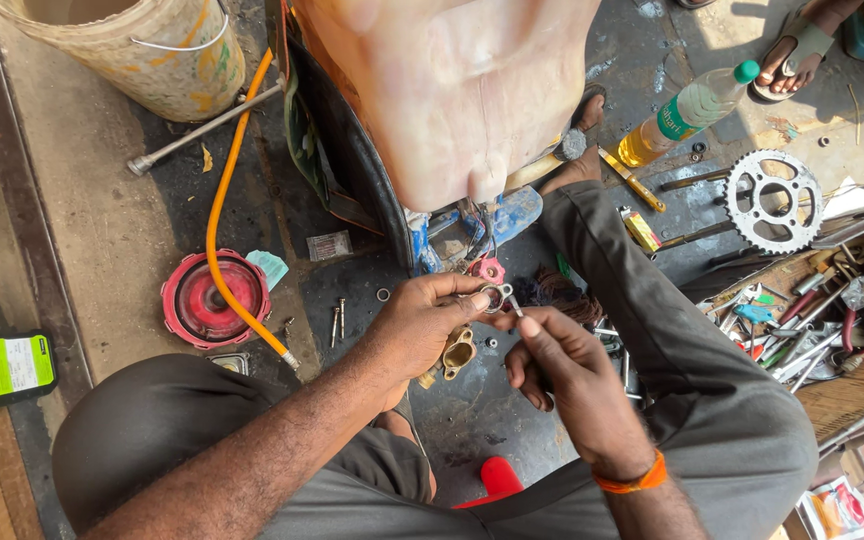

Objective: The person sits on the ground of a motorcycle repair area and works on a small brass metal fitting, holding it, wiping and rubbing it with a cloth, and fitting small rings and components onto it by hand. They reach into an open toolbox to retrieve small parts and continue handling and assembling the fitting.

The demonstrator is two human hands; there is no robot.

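1. The left hand (422,325) has its grip closed on a small brass part (455,352). The thumb and first finger pinch the silver ring (497,296) at the top of that part.
2. The right hand (572,375) has its grip closed on a thin metal tool (515,305). The tip of the tool touches the silver ring.
3. Both hands are close together, in the air above the dark, oily floor (472,420), between the person's knees.
4. An orange band (632,482) sits on the right wrist.
5. Just behind the hands is a blue metal piece with wires (472,225), and a small pink part (490,270) beside it.
6. To the left of the hands, two screws (337,320) lie on the floor. Farther left is a round red lid (214,298), and an orange hose (227,190) runs across it.
7. To the right is a pile of tools (792,325). A grey toothed wheel (774,200) lies above the pile.
8. A plastic bottle with a green cap (687,110) lies near the toothed wheel.
9. In the top left corner stands a pale bucket (142,50), well apart from the hands.
10. Another person's foot in a sandal (797,45) is at the top right.
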